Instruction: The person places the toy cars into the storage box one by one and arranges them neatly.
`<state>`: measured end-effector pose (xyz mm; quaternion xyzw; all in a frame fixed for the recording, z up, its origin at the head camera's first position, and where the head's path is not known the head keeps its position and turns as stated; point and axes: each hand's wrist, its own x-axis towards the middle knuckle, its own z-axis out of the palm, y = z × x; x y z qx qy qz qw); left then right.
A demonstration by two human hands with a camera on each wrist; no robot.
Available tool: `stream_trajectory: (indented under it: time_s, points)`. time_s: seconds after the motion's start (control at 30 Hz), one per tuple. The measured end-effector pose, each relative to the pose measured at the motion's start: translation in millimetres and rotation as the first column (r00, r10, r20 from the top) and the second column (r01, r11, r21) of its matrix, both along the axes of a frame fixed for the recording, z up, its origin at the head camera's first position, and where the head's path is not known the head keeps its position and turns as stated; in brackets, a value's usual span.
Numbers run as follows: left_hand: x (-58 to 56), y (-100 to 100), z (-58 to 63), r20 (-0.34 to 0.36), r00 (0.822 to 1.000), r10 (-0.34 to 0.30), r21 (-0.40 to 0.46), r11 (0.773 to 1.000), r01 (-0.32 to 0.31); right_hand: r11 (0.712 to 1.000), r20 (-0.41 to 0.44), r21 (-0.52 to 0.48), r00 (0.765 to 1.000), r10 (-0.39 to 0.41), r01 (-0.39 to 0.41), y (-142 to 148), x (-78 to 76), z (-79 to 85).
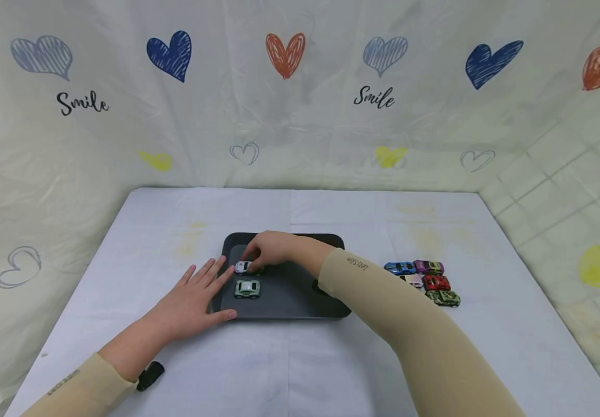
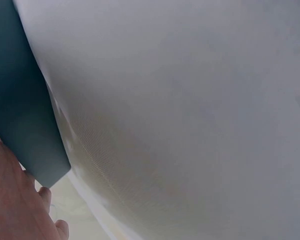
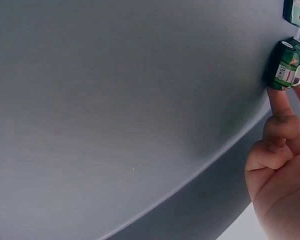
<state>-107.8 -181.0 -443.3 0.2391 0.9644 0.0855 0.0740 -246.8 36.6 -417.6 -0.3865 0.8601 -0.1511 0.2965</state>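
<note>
A beige sleeve (image 1: 409,318) leads to the right hand (image 1: 273,248), pinching a small white-fronted toy car (image 1: 241,267) in the dark-grey rectangular tray (image 1: 286,298) — best kept level; the left hand (image 1: 187,307), fingers straight, lies at its edge.

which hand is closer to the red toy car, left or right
Right. The right hand is left of the red toy car, gripping a white-fronted car in the tray; the left hand is farther left, at the tray's left edge.
</note>
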Motion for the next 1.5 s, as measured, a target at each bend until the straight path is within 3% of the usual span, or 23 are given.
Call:
stream_trajectory:
  time_s: [0.6,0.87,1.2,1.5]
  points:
    - [0.8,0,5.3,-0.003,1.0,-0.002,-0.013,1.0,0.002,0.998,-0.057,-0.058,0.998,-0.013,0.01,14,2.1,21.2]
    - [1.2,1,4.8,0.002,1.0,0.003,-0.009,1.0,-0.003,0.991,-0.04,-0.127,0.999,-0.036,0.031,30,1.6,29.3]
    - [2.7,1,2.0,-0.014,1.0,0.006,0.012,1.0,-0.006,0.98,-0.028,-0.178,0.995,-0.1,0.093,70,5.4,43.7]
    - [2.9,2,1.8,0.002,1.0,0.01,0.01,1.0,-0.01,0.95,0.036,-0.224,0.976,-0.217,0.22,121,16.1,54.2]
